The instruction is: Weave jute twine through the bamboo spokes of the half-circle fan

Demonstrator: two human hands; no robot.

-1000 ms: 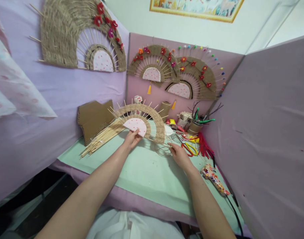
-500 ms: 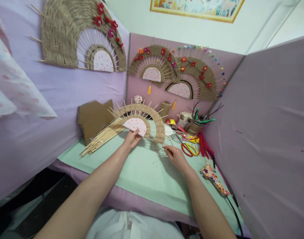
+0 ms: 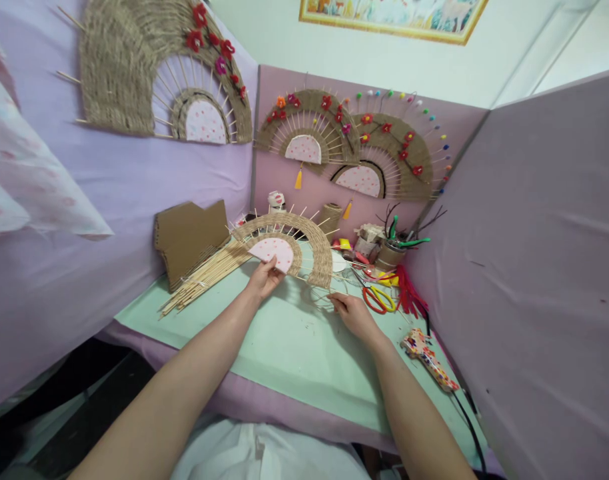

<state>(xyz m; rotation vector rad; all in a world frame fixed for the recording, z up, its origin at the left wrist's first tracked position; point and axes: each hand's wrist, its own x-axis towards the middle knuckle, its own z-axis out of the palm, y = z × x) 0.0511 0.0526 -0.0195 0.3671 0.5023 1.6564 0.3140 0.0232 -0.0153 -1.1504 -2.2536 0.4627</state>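
Note:
A half-woven fan (image 3: pixel 312 241) of wooden sticks and jute twine stands tilted on the green table (image 3: pixel 284 347). Its centre is a pink dotted half-disc (image 3: pixel 272 250). My left hand (image 3: pixel 263 279) is closed on the lower edge of that half-disc and holds the fan up. My right hand (image 3: pixel 352 313) rests on the table just below the fan's right end, its fingers pinched on a thin strand of twine (image 3: pixel 329 295) that loops over the table.
A bundle of wooden sticks (image 3: pixel 204 273) and cardboard pieces (image 3: pixel 189 233) lie left. Scissors with red and yellow handles (image 3: pixel 377 297), a twine spool (image 3: pixel 330 220), a cup of tools (image 3: pixel 392 250) and a patterned glue gun (image 3: pixel 427 357) sit right. Finished fans hang on the partitions.
My right hand has slid left from beside the scissors to the twine under the fan's right end. The fan has tipped slightly. My left hand has kept its hold.

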